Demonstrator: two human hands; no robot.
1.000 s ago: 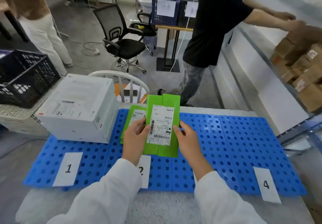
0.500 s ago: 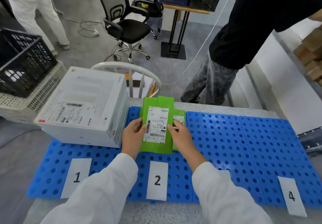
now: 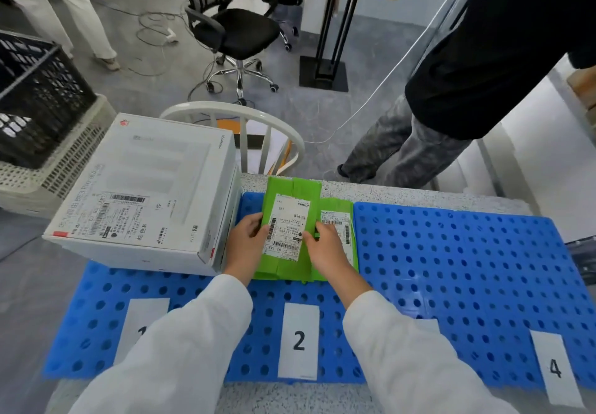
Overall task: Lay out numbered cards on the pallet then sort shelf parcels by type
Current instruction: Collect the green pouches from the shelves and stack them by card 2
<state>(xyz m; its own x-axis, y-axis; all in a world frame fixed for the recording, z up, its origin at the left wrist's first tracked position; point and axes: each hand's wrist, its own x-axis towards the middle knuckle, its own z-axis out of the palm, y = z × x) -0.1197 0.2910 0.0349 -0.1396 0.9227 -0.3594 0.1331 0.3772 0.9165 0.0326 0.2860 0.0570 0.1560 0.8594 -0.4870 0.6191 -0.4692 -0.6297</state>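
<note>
Green, glossy film is wrapping the top parcel (image 3: 288, 223), a flat oblong packet with taped folds and a white shipping label printed with barcodes. The left hand (image 3: 245, 242) is gripping its left edge, fingers curled over the side and thumb lying on the label. The right hand (image 3: 326, 249) is pinching the right edge, thumb pressing the label's border. The packet is sitting between the two hands, low over the blue pallet (image 3: 451, 268); whether it is resting there or slightly lifted, I cannot tell. It is overlapping a second green parcel (image 3: 338, 220), which is showing under and just beyond the right hand, with its own label.

The pallet is looking like rigid plastic, pierced with rows of round holes, and is lying on a speckled grey surface (image 3: 403, 192). Just left of the left hand, a smooth white box (image 3: 145, 194) with a printed label is standing on the pallet. Nearer the person than the hands, white paper cards are lying flat: card 2 (image 3: 298, 339) between the forearms, card 1 (image 3: 142, 326) partly under the left sleeve, and card 4 (image 3: 554, 368) well out to the right.
</note>
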